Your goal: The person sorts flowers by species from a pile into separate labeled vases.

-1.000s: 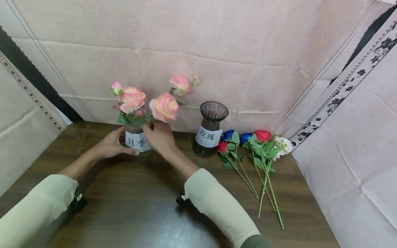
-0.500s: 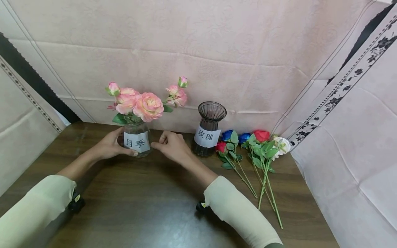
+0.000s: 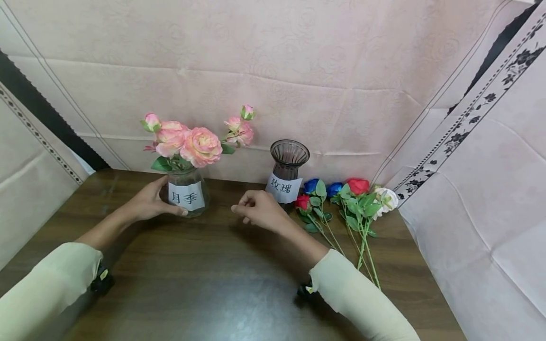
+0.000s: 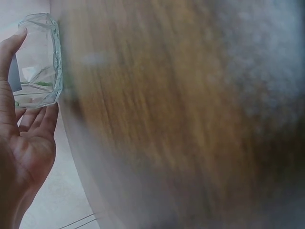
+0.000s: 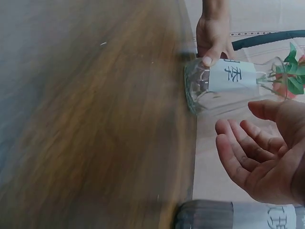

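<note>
My left hand (image 3: 149,201) grips the low body of a clear glass vase (image 3: 204,194) from the left, thumb in front and fingers behind. The vase stands upright on the table with a white paper label (image 3: 186,196). Pink flowers (image 3: 202,147) fill its mouth, one branch leaning right. In the left wrist view, the glass base (image 4: 40,62) shows between thumb and fingers. My right hand (image 3: 264,208) hovers between the two vases with loosely curled fingers, nothing in them. Behind it stands a dark glass vase (image 3: 290,154), also labelled, with no flowers in it.
Right of the dark vase lie artificial roses on the wooden table (image 3: 192,274): a small red one (image 3: 303,202), blue ones (image 3: 334,189), a larger red one (image 3: 358,185) and a white one (image 3: 387,199). Their green stems point towards me. A pale cloth (image 3: 256,57) hangs behind.
The right hand has let go of a pink flower at the clear vase's mouth and drawn back to the right, towards the dark vase. The left hand keeps its hold.
</note>
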{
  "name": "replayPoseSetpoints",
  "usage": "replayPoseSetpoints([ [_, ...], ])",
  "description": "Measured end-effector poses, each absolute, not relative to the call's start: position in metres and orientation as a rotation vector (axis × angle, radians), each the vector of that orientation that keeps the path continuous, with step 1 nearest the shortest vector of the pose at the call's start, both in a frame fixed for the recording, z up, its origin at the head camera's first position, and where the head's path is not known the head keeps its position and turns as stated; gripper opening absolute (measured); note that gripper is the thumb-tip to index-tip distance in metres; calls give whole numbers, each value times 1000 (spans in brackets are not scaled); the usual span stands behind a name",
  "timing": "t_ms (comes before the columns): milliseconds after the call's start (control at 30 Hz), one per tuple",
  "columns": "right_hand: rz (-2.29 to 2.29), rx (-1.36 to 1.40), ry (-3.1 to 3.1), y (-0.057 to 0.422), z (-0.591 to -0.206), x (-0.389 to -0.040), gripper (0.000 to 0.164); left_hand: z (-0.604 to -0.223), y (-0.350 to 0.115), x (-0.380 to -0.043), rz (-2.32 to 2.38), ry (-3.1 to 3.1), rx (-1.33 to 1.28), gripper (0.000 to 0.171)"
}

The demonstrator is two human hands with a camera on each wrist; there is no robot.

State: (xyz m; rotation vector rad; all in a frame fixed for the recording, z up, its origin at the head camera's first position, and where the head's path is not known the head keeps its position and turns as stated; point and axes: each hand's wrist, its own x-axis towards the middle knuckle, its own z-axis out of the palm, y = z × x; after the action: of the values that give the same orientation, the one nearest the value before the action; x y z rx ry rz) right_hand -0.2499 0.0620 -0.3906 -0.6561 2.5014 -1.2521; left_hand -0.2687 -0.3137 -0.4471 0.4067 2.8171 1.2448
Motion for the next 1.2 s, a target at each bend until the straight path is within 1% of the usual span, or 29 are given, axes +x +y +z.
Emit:
replayPoseSetpoints([
  [100, -1268, -637, 2482, 74, -392, -247, 21, -448, -314, -270, 1244, 2813, 406, 110],
  [300, -1276, -632, 2477, 100, -391, -242, 22, -447, -313, -272, 1241, 2809, 423, 110],
  [533, -1303, -558, 2514, 128, -389, -242, 30, -447, -313, -272, 1266, 2797, 442, 113],
  [633, -1315, -537, 2531, 140, -388, -241, 29, -447, -313, -273, 1258, 2804, 443, 111],
  [767, -1328, -503, 2547, 157, -388, -237, 23, -447, -313, -273, 1241, 2811, 436, 110],
  [867, -1341, -459, 2557, 171, -387, -234, 21, -446, -313, -273, 1232, 2811, 429, 111],
  [1033, -1365, -380, 2571, 195, -385, -231, 23, -446, -313, -272, 1224, 2798, 419, 113],
  [1200, -1405, -342, 2583, 221, -381, -231, 28, -447, -314, -271, 1224, 2788, 400, 114],
])
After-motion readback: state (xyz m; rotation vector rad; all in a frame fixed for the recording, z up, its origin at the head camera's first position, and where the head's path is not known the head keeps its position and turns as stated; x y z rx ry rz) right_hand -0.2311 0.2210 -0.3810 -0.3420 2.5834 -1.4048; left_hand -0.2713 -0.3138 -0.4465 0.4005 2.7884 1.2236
